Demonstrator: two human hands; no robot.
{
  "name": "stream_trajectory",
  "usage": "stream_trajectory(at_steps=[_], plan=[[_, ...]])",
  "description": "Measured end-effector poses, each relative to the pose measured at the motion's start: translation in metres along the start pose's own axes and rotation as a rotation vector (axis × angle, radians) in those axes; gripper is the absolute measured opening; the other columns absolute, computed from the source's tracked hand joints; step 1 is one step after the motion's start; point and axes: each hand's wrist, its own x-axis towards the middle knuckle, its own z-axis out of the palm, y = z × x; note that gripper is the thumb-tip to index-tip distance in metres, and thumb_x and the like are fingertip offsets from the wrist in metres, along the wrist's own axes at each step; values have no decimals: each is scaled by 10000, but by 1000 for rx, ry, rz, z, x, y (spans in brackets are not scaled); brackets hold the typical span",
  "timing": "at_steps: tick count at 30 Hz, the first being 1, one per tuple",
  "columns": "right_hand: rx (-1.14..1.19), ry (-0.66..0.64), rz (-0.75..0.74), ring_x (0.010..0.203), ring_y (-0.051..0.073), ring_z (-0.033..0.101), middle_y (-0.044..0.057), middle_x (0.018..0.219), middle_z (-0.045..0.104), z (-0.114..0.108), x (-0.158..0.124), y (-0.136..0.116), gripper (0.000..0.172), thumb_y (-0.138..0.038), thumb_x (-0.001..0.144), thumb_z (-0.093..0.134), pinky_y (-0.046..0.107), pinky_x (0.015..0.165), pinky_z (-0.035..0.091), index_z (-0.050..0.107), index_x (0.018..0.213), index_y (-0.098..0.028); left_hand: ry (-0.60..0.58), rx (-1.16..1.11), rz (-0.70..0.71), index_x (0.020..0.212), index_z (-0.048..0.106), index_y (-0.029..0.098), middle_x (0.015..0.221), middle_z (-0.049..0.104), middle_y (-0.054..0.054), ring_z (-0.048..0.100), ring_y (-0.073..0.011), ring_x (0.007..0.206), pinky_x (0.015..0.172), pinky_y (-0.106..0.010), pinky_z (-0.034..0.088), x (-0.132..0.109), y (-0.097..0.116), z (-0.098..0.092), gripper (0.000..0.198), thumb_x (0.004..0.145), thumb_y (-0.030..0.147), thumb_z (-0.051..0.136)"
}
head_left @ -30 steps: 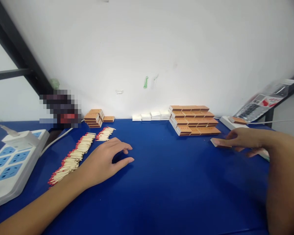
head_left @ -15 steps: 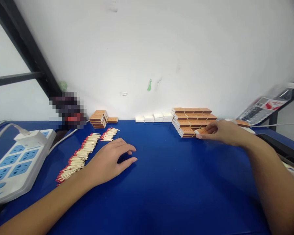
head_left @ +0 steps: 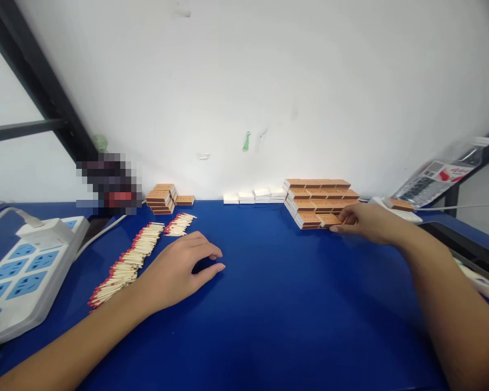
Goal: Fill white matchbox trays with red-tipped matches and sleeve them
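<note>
My right hand (head_left: pixel 362 222) has its thumb and fingers on the right end of an orange-topped matchbox (head_left: pixel 328 219). That matchbox lies in the front row, beside another one, of a stepped stack of matchboxes (head_left: pixel 318 192) against the wall. The fingers cover part of its right end. My left hand (head_left: pixel 187 269) rests on the blue tabletop (head_left: pixel 261 304), holding nothing, with thumb and curved fingers apart. Just beyond and to its left lies a long row of red-tipped matches (head_left: pixel 132 260), with a smaller bunch of matches (head_left: pixel 180 224) near the fingers.
Several white matchbox trays (head_left: pixel 252 196) line the wall left of the stack. A smaller pile of matchboxes (head_left: pixel 161 199) stands at the back left. A power strip (head_left: pixel 32 271) occupies the left side. At the right are a plastic bottle (head_left: pixel 444 171) and a dark device (head_left: pixel 468 250).
My right hand has set the matchbox down flush beside its neighbour in the front row, and the fingers have slid toward its right end. My left hand stays in place.
</note>
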Motion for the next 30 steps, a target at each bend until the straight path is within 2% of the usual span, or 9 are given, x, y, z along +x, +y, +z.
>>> stream_trajectory(at_steps=[3, 8, 15, 20, 23, 25, 30], plan=[[26, -117, 27, 798, 256, 711, 97, 900, 793, 0, 0, -6, 278, -476, 911, 684, 351, 679, 460, 686, 890, -199, -1, 2, 13, 1052, 747, 218, 1017, 770, -55, 686, -224, 984, 875, -373, 567, 0, 0, 0, 153, 1007, 343, 670], [9, -116, 75, 875, 289, 714, 139, 993, 788, -5, -5, -11, 322, -505, 912, 663, 368, 731, 468, 677, 970, -189, -19, 1, 7, 1047, 745, 216, 1006, 772, -55, 681, -229, 994, 882, -381, 558, 0, 1, -2, 155, 1017, 340, 658], [-111, 23, 154, 999, 363, 706, 197, 1058, 764, -5, -7, -19, 647, -772, 862, 597, 404, 771, 468, 646, 1105, -174, -31, 12, 17, 1035, 743, 221, 966, 772, -44, 674, -229, 963, 854, -379, 545, 0, 1, -1, 146, 1021, 337, 656], [-133, 98, 197, 969, 360, 704, 164, 961, 761, -7, -15, -46, 495, -697, 902, 609, 391, 720, 429, 633, 1014, -215, -49, 13, 21, 1039, 735, 221, 958, 766, -40, 669, -227, 955, 851, -373, 536, 1, 1, 0, 143, 1030, 330, 642], [-42, 258, 128, 893, 310, 698, 109, 956, 762, -4, -23, -70, 406, -645, 957, 568, 359, 661, 396, 592, 918, -241, -47, 23, 20, 1038, 737, 210, 947, 763, -40, 664, -228, 958, 856, -379, 535, 1, 1, -1, 168, 1037, 343, 634], [8, 331, 72, 821, 284, 689, 79, 906, 755, 2, -25, -84, 396, -634, 941, 603, 343, 635, 379, 569, 873, -246, -45, 23, 22, 1038, 740, 204, 945, 763, -40, 663, -226, 958, 856, -381, 538, 1, 2, -1, 177, 1037, 346, 635], [-35, 226, -30, 731, 263, 657, 57, 769, 713, 24, -21, -101, 365, -566, 900, 681, 319, 599, 332, 529, 815, -246, -39, 7, 27, 1027, 743, 208, 932, 761, -40, 661, -225, 962, 856, -377, 537, 0, 1, -1, 161, 1034, 330, 638]])
